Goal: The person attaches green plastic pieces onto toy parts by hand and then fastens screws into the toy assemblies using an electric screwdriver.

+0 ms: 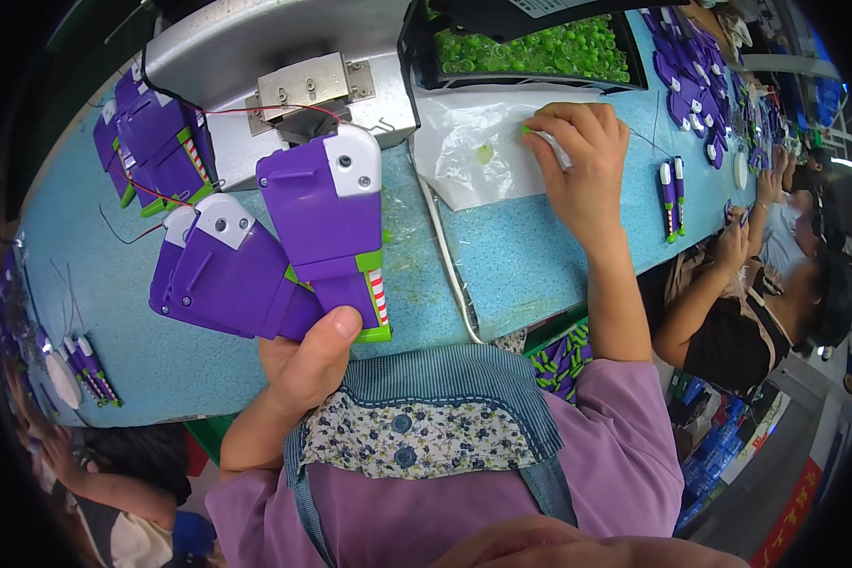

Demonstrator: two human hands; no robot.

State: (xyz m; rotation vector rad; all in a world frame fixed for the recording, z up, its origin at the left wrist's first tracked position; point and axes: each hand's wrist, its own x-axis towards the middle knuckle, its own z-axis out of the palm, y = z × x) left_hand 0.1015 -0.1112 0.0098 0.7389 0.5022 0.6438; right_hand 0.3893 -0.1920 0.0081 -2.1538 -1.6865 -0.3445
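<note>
My left hand (310, 355) is closed round the narrow ends of several wing-shaped purple plastic toy parts (317, 204), fanned out above the table. They have white corners, green edges and a red-and-white striped strip, and thin red wires trail from them. My right hand (582, 151) pinches a small translucent green plastic piece (526, 130) between thumb and fingertips, over a white plastic sheet (445, 142). A similar green piece (484, 152) lies on that sheet, left of my right hand.
Behind the held parts stands a metal machine (303, 85) with a bolted block. A black bin (639, 66) of small green pieces sits at the back. More purple parts (151, 133) are stacked at left, others piled (696, 95) at right. A white cable (442, 237) crosses the blue tabletop. Co-workers sit on both sides.
</note>
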